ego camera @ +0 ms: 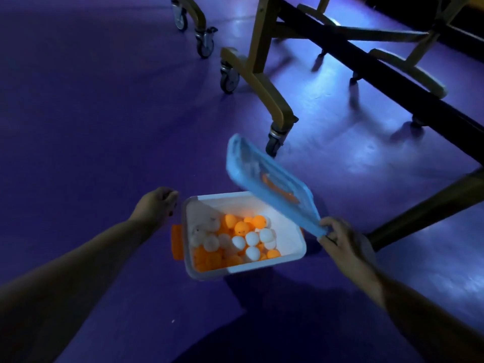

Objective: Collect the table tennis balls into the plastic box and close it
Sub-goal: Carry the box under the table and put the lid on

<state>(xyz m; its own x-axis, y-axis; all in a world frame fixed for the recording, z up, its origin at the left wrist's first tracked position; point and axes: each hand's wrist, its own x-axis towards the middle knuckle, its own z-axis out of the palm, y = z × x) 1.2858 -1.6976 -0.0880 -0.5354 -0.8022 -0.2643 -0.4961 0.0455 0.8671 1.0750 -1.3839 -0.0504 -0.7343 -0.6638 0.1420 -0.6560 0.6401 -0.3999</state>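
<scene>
A clear plastic box (290,254) with orange side clips stands on the purple floor, open at the top. Inside lie several orange and white table tennis balls (245,238). My right hand (340,239) grips the near corner of the light blue lid (267,179), which is tilted up above the box's right side, apart from the rim. My left hand (159,203) hovers just left of the box's far left corner, fingers curled, with nothing visible in it.
Wooden table legs on castor wheels (275,142) stand just beyond the box. A dark table frame bar (392,74) runs diagonally at right, with a dark leg (419,213) close to my right hand. Purple floor (91,113) stretches left.
</scene>
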